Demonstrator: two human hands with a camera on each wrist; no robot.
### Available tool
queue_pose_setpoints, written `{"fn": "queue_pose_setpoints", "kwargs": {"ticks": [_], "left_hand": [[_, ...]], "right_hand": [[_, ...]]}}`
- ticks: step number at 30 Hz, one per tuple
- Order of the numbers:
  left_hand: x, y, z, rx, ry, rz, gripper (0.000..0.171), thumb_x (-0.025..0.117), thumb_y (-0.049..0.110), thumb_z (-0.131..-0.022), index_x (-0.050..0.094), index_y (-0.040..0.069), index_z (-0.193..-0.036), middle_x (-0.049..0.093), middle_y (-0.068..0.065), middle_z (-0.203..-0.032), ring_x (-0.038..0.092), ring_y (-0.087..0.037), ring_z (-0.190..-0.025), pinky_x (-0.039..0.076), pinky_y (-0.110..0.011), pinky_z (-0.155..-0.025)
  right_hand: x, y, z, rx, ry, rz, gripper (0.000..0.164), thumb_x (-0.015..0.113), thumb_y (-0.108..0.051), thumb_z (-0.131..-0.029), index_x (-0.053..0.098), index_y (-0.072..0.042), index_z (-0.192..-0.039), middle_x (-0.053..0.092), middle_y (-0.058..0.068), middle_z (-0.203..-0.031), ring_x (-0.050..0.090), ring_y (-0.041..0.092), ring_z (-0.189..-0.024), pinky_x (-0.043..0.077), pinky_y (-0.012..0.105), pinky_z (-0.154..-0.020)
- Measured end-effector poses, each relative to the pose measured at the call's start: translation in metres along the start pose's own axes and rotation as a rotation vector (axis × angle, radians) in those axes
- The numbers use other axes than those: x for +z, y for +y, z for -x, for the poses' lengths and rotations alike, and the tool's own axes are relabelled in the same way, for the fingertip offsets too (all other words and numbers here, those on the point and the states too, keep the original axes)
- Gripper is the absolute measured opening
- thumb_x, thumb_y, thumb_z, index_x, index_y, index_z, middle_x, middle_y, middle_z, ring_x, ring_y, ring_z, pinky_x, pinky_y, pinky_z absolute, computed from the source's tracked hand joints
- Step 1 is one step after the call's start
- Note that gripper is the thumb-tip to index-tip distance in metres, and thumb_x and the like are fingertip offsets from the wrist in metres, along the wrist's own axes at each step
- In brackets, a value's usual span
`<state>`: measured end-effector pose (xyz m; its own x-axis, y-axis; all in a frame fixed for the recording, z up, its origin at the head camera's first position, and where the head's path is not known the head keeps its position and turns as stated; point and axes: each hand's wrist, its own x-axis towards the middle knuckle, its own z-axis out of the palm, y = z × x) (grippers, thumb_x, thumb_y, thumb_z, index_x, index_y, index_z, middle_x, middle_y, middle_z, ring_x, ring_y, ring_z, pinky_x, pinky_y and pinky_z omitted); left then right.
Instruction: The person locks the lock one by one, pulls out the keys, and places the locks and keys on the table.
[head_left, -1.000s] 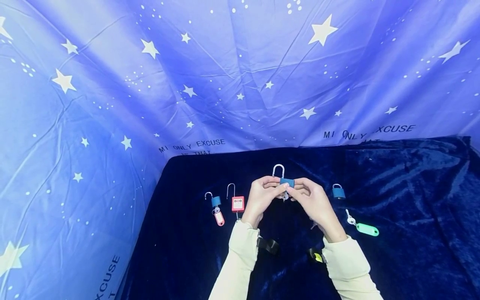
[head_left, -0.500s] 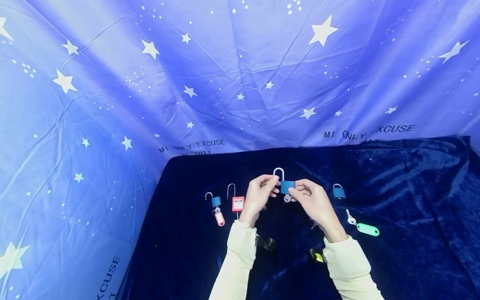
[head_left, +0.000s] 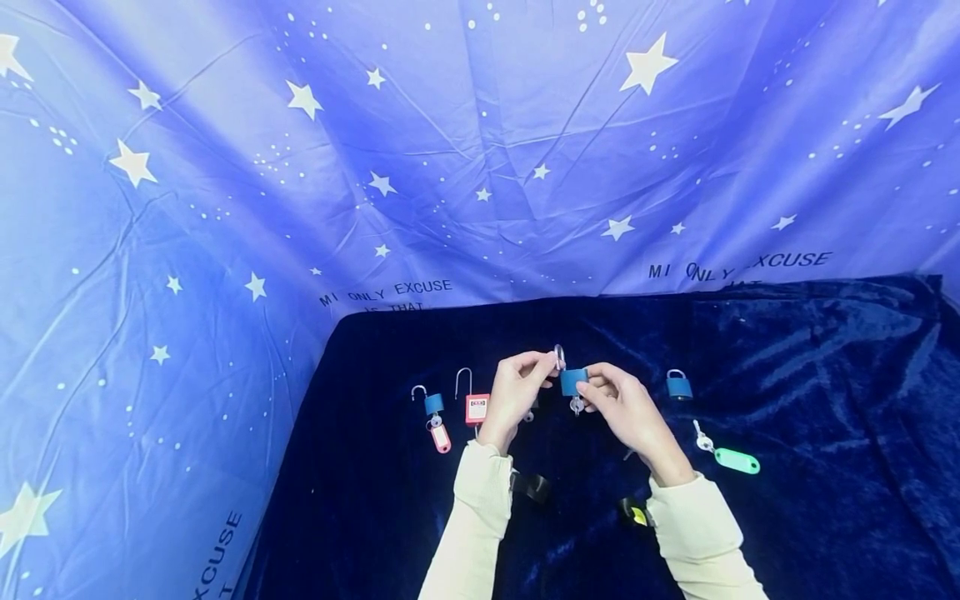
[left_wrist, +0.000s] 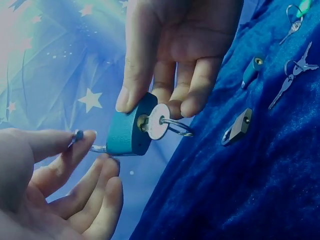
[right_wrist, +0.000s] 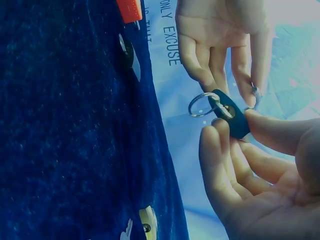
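Note:
A blue padlock point(head_left: 574, 382) is held up over the dark velvet cloth, its shackle point(head_left: 559, 357) swung out of the body on one side. My right hand point(head_left: 628, 410) grips the padlock body between thumb and fingers. With thumb and index finger, my left hand point(head_left: 517, 393) pinches the free end of the shackle. In the left wrist view a silver key point(left_wrist: 159, 121) sits in the keyhole, a key ring point(left_wrist: 179, 128) hanging from it. The right wrist view shows the body point(right_wrist: 234, 120) edge-on between both hands.
To the left lie a small open blue padlock point(head_left: 433, 405) with a red-tagged key and an open red padlock point(head_left: 477, 410). On the right are a closed blue padlock point(head_left: 678, 386) and a green key tag point(head_left: 737, 461). A starry curtain point(head_left: 480, 125) stands behind.
My left hand has moved from the padlock body to its shackle. The shackle has turned and now appears nearly edge-on. The padlock sits slightly lower, still in my right hand.

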<state>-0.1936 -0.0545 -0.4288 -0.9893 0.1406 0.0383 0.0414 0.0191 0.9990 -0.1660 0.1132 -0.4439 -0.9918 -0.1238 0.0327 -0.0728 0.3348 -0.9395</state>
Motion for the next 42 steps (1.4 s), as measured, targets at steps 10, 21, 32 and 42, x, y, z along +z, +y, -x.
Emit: {"fn": "queue_pose_setpoints", "kwargs": {"ticks": [10,21,32,42], "left_hand": [[0.001,-0.024,-0.005,-0.02,0.003,0.066,0.032,0.068,0.026,-0.08,0.05,0.004,-0.094,0.066,-0.006,-0.093,0.063,-0.023,-0.087,0.05,-0.041,-0.078],[-0.002,-0.028,-0.007,0.037,-0.058,0.057,0.028,0.064,0.025,-0.084,0.059,0.006,-0.102,0.066,-0.012,-0.088,0.064,-0.018,-0.077,0.052,-0.036,-0.072],[0.0,-0.029,-0.007,0.009,-0.183,-0.015,0.029,0.05,0.029,-0.093,0.058,0.002,-0.096,0.063,-0.012,-0.084,0.064,-0.021,-0.072,0.053,-0.036,-0.065],[0.002,-0.026,-0.007,-0.023,-0.178,-0.069,0.044,0.034,0.039,-0.098,0.054,0.0,-0.095,0.065,-0.015,-0.074,0.063,-0.033,-0.061,0.052,-0.041,-0.058]], "right_hand": [[-0.001,0.0,0.002,-0.045,-0.066,0.091,0.032,0.055,-0.028,-0.09,0.056,-0.007,-0.114,0.061,0.006,-0.093,0.06,0.016,-0.08,0.049,0.03,-0.072],[0.0,-0.004,0.005,-0.023,-0.135,-0.038,0.036,0.047,-0.024,-0.094,0.049,-0.002,-0.123,0.052,0.017,-0.105,0.062,0.027,-0.084,0.051,0.033,-0.073],[-0.004,-0.001,0.004,-0.048,-0.156,-0.035,0.038,0.046,-0.028,-0.095,0.05,-0.005,-0.125,0.054,0.017,-0.106,0.06,0.029,-0.083,0.05,0.037,-0.073],[-0.004,-0.001,0.001,-0.043,-0.139,-0.066,0.04,0.045,-0.032,-0.095,0.052,-0.007,-0.125,0.061,0.014,-0.094,0.06,0.028,-0.079,0.049,0.038,-0.073]]}}
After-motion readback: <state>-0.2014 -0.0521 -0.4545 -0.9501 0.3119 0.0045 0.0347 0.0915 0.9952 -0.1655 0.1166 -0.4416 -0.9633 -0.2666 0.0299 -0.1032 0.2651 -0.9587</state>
